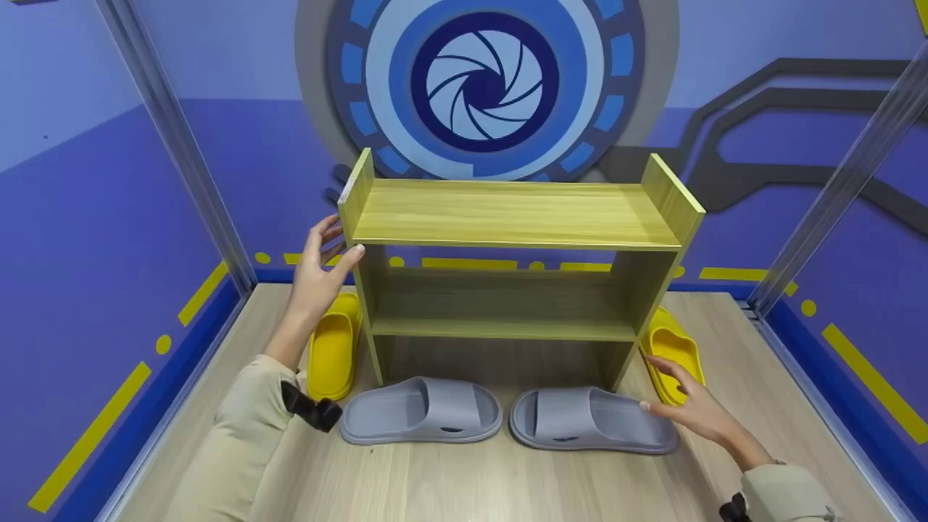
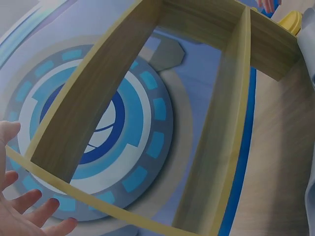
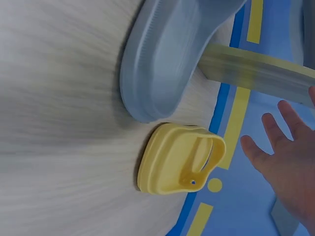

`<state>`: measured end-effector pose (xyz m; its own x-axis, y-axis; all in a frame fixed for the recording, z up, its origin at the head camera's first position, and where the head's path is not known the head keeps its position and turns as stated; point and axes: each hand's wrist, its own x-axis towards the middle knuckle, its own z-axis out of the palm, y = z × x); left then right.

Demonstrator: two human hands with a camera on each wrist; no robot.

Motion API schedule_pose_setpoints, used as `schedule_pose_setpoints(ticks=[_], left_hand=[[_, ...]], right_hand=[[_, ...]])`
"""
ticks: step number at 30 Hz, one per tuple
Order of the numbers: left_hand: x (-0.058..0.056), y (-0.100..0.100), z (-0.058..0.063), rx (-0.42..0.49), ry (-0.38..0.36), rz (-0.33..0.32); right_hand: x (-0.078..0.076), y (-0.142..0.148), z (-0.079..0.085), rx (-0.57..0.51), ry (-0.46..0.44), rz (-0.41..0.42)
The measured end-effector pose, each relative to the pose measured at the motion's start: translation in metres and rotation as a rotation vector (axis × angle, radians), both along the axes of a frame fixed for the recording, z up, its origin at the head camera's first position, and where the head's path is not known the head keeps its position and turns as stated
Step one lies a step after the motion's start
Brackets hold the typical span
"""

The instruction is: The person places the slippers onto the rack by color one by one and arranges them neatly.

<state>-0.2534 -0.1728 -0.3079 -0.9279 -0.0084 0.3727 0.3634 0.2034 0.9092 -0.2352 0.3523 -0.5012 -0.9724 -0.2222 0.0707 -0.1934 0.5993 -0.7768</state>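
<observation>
Flanking the rack (image 1: 507, 214) (gray slippers (image 1: 455, 406) in front): left hand (image 1: 317, 272), right hand (image 1: 696, 409), both spread

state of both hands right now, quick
Left hand: open beside the shelf; can't tell if touching.
Right hand: open, holding nothing, near the right yellow slipper.
</observation>
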Motion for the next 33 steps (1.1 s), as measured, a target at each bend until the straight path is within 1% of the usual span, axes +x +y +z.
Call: schedule_pose_setpoints(ticks=[4, 7, 10, 12, 15, 19, 22, 25, 29, 33], left_hand=[[-0.013, -0.002, -0.007, 0.016, -0.004, 0.008], [-0.023, -0.002, -0.013, 0.012, -0.015, 0.038], [-0.029, 0.001, -0.014, 0.012, 0.001, 0.080], [-0.032, 0.004, -0.014, 0.020, 0.019, 0.108], [-0.036, 0.008, -0.013, 0.034, 0.037, 0.162], [-0.040, 0.013, -0.009, 0.032, 0.040, 0.240], [-0.043, 0.015, -0.007, 0.010, 0.035, 0.290], [-0.045, 0.016, -0.005, -0.015, 0.034, 0.337], [-0.048, 0.016, -0.003, -0.038, 0.049, 0.376], [-0.049, 0.015, -0.003, -0.038, 0.047, 0.384]], right_hand=[[0.000, -0.004, -0.007, 0.006, 0.020, 0.043], [0.000, -0.007, -0.011, 0.007, 0.036, 0.076], [0.000, -0.010, -0.017, 0.015, 0.044, 0.092], [0.001, -0.013, -0.020, 0.030, 0.044, 0.095], [-0.001, -0.015, -0.028, 0.086, 0.059, 0.109], [-0.004, -0.016, -0.040, 0.138, 0.118, 0.144], [-0.006, -0.016, -0.048, 0.137, 0.157, 0.164], [-0.008, -0.014, -0.054, 0.134, 0.162, 0.183], [-0.009, -0.012, -0.058, 0.151, 0.147, 0.205], [-0.009, -0.012, -0.059, 0.179, 0.159, 0.221]])
